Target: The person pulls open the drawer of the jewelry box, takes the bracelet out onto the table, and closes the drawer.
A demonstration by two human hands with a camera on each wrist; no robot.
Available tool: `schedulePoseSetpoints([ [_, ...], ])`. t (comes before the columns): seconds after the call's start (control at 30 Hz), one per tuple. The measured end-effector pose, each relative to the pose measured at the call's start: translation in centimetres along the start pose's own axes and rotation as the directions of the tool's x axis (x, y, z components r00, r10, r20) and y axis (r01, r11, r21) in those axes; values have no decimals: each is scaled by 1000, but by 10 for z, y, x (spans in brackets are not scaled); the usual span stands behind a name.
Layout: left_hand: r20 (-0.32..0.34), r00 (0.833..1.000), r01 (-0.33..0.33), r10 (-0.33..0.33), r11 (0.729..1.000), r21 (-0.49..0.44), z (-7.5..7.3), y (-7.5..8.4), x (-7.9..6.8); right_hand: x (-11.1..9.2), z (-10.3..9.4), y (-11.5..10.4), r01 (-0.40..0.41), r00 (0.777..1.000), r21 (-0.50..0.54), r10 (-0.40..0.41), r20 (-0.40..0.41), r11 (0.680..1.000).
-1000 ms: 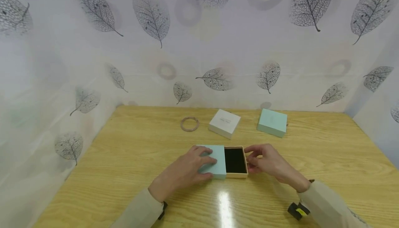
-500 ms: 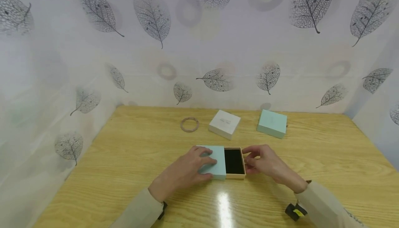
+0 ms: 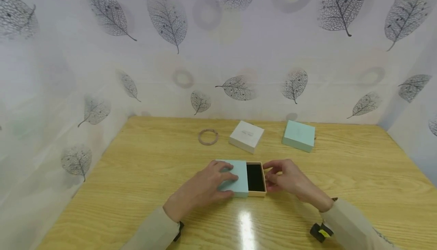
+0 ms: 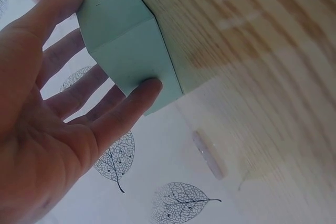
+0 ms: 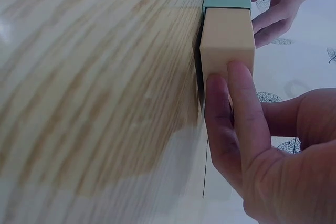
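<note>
A mint-green box sleeve (image 3: 239, 189) lies on the table, and a cream drawer (image 3: 257, 194) with a black lining (image 3: 255, 178) sticks out of its right end. My left hand (image 3: 211, 183) grips the sleeve, fingers spread over the top and thumb at the near side. In the left wrist view, one fingertip presses the sleeve's (image 4: 126, 40) left end. At the drawer's right end, my right hand (image 3: 285, 178) presses its fingertips against the outer face. The right wrist view shows extended digits touching that cream end of the drawer (image 5: 226, 30); part of the hand is hidden there.
Behind the hands lie a pinkish bangle (image 3: 208, 143), a white box (image 3: 246, 136) and a second mint-green box (image 3: 298, 135). A leaf-patterned cloth (image 3: 153, 71) hangs along the back and sides of the wooden table (image 3: 136, 159).
The drawer has slid left, farther into the sleeve, and my right hand has moved left with it. My left hand and the sleeve stay in place.
</note>
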State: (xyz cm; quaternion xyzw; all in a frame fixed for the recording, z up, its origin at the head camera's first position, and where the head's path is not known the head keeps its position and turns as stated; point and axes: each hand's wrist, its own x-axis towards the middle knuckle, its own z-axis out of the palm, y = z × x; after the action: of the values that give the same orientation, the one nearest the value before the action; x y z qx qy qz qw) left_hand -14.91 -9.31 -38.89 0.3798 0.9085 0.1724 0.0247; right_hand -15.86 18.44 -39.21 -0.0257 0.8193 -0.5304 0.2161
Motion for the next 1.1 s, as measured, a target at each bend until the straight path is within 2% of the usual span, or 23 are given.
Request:
schedulePoseSetpoints([
  [0.37,23,999,26,-26,1000,-5,0,0,1,0,1,1,31,999,11,-31,18,999],
  [0.73,1,1000,9,-9,1000,-15,2,1,0,2,4,5,47,999,26,-48,18,999],
  [1.1,1,1000,12,-12,1000,-23,2,1,1,1,6,0,30,999,35,-31,17,999],
])
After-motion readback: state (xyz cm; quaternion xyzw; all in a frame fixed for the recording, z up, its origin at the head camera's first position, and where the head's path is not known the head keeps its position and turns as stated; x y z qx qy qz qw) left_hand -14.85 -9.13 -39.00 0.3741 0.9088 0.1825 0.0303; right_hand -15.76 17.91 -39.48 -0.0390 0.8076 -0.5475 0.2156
